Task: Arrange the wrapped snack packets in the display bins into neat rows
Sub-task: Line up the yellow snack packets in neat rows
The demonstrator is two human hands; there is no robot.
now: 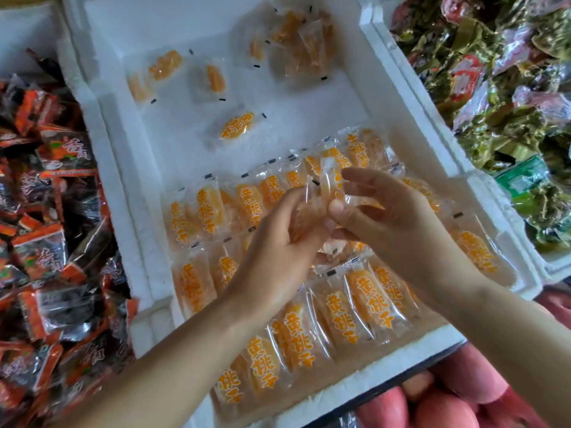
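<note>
Over the white foam bin (102,168), left hand (278,245) and right hand (398,227) pinch clear orange packets (330,179) in curled fingers. Packet rows (364,291) fill its near half; red-black packets (46,248) heap left of it.

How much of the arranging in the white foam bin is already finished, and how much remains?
Done: the near half of the white foam bin holds neat overlapping rows of clear-wrapped orange snack packets. In hand: the left hand and right hand grip further packets above those rows. Left: loose packets and a small heap at the far end are not yet lined up.
</note>
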